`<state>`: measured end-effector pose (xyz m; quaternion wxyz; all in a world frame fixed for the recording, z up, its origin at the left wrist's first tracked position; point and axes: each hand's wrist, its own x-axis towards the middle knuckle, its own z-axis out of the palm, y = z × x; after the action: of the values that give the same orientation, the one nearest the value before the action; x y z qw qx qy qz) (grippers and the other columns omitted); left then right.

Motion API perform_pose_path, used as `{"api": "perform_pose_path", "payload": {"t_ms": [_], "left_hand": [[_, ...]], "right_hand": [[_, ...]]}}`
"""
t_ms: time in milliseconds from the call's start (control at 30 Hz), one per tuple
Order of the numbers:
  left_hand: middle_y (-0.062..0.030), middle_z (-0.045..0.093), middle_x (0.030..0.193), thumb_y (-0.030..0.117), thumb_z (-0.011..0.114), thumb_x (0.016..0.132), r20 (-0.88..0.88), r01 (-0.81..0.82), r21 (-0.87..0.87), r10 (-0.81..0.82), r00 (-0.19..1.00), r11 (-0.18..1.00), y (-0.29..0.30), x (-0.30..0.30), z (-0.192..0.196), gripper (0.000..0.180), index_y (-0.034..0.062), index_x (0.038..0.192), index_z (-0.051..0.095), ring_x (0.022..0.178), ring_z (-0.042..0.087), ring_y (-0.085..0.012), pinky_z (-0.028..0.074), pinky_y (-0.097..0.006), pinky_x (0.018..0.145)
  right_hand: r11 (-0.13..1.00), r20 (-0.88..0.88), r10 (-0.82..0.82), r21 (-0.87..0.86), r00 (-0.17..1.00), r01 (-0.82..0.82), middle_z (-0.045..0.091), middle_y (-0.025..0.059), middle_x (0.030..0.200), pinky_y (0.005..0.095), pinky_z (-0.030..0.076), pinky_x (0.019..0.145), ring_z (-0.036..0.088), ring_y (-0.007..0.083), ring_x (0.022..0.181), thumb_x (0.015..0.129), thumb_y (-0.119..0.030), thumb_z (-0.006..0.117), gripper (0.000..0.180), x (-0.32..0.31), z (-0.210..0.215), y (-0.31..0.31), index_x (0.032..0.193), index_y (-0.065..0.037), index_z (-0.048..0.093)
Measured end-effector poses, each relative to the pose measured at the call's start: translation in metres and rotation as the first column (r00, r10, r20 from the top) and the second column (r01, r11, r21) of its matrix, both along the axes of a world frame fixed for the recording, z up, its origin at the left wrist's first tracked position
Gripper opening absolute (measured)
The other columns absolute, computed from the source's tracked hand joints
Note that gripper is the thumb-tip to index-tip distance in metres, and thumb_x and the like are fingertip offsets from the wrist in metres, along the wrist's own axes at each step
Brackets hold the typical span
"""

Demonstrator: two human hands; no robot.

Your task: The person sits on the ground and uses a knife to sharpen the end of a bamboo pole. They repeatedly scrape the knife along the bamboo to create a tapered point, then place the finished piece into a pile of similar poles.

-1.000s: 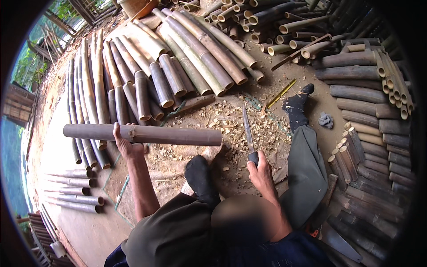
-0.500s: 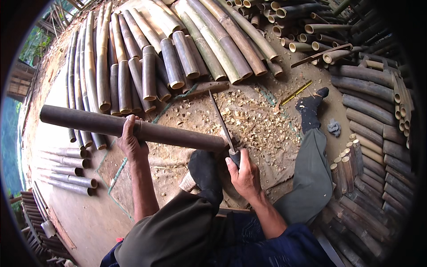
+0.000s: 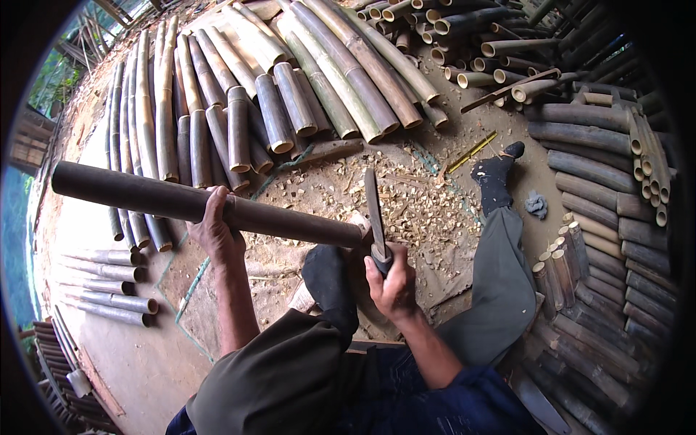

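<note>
A long dark bamboo tube (image 3: 290,221) slants across in front of me, its left end higher in the picture. My left hand (image 3: 219,228) is closed around its middle, near a joint ring. In my right hand (image 3: 394,283) is the dark handle of a knife (image 3: 374,210) with a long, straight blade. The blade points away from me, just beside the tube's right end, with its flat partly turned up. Whether it touches the tube I cannot tell. Below that end is my dark-covered left foot (image 3: 328,279).
Pale wood chips (image 3: 428,196) litter a ground cloth. Long bamboo poles (image 3: 348,72) and shorter tubes lie beyond, and stacked bamboo (image 3: 587,159) lines the right. A yellow measuring strip (image 3: 471,151) lies near my right foot (image 3: 496,170). A grey rag (image 3: 536,204) is beside it.
The knife blade has swung from leaning left to nearly upright, showing more of its flat. My left hand keeps its hold on the tube. The whole view has shifted slightly.
</note>
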<state>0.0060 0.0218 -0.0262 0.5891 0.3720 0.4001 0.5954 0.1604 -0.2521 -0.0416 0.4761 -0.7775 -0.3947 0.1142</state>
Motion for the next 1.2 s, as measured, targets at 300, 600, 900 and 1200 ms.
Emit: {"api": "perform_pose_path", "payload": {"t_ms": [300, 600, 900, 1200], "left_hand": [[-0.0079, 0.068, 0.100, 0.002, 0.084, 0.081, 0.046, 0.081, -0.002, -0.081, 0.996, 0.997, -0.001, -0.007, 0.005, 0.039, 0.0016, 0.113, 0.062, 0.090, 0.069, -0.0182, 0.058, -0.033, 0.083], [-0.0099, 0.069, 0.100, 0.005, 0.084, 0.084, 0.110, -0.007, -0.047, 0.012, 0.994, 0.999, -0.007, -0.010, 0.028, 0.038, -0.0012, 0.114, 0.062, 0.088, 0.071, -0.0204, 0.060, -0.034, 0.082], [-0.0095, 0.070, 0.099, 0.000, 0.083, 0.084, -0.032, -0.053, 0.033, 0.054, 0.998, 0.998, -0.001, -0.024, 0.016, 0.031, -0.0020, 0.110, 0.067, 0.086, 0.070, -0.0185, 0.059, -0.032, 0.082], [-0.0123, 0.071, 0.103, -0.001, 0.081, 0.084, -0.061, -0.040, 0.092, 0.045, 0.997, 0.995, -0.008, -0.010, 0.030, 0.037, -0.0031, 0.116, 0.062, 0.089, 0.071, -0.0208, 0.059, -0.034, 0.084]], "right_hand": [[0.956, -0.134, 0.011, -0.288, 0.991, -0.050, 0.068, 0.0264, 0.087, 0.0522, 0.054, 0.065, 0.069, 0.0480, 0.079, 0.102, -0.025, 0.066, 0.032, 0.005, 0.006, 0.001, 0.110, 0.001, 0.049], [0.826, -0.093, 0.047, -0.557, 0.995, -0.091, 0.067, 0.0288, 0.083, 0.0551, 0.055, 0.064, 0.069, 0.0496, 0.079, 0.101, -0.029, 0.066, 0.033, 0.022, -0.063, 0.005, 0.109, -0.002, 0.049], [0.994, -0.019, 0.030, 0.104, 0.999, -0.028, 0.067, 0.0207, 0.079, 0.0470, 0.054, 0.061, 0.071, 0.0431, 0.072, 0.101, -0.020, 0.069, 0.027, -0.007, -0.006, 0.004, 0.111, 0.000, 0.055], [0.985, -0.077, 0.067, -0.154, 0.995, -0.078, 0.069, 0.0267, 0.092, 0.0534, 0.055, 0.065, 0.071, 0.0480, 0.082, 0.102, -0.026, 0.065, 0.030, -0.006, 0.026, 0.014, 0.107, -0.001, 0.049]]}}
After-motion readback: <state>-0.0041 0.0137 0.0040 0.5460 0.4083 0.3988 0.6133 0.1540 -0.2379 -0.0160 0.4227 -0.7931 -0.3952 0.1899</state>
